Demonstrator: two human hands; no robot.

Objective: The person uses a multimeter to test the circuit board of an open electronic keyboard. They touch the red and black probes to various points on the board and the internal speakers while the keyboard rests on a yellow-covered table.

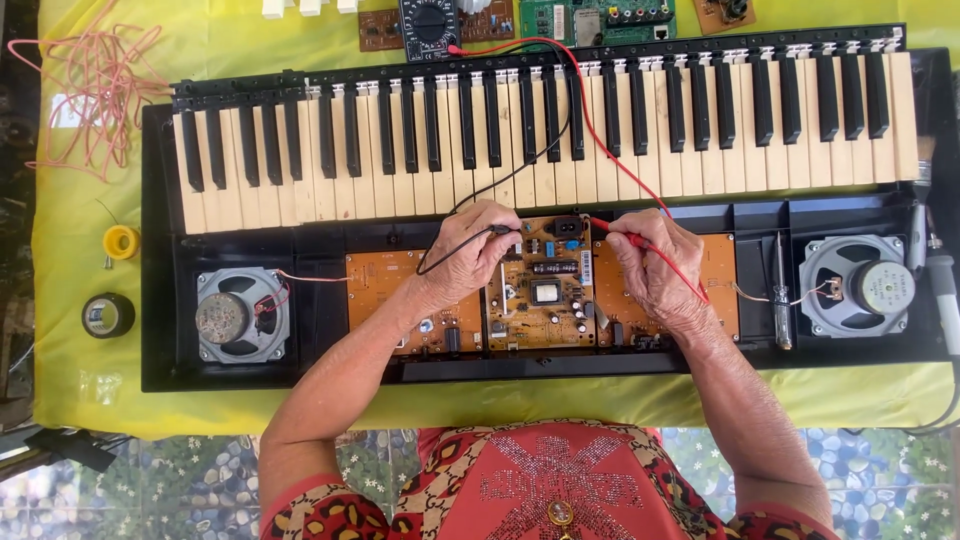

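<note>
Two light, stiff probes, pinched at their insulated shafts: black probe [503,230] in left hand [468,252], red probe [612,230] in right hand [655,268], tips beyond the fingertips on the fragile board [540,290].

A desk [80,330] under a bright yellow-green cloth [200,45] fills most of the view in even daylight. Below the desk's near edge lies a floor [880,470] of rounded pebbles in blue, grey and white. Left of the desk runs a dark, shadowed strip [15,200].
</note>
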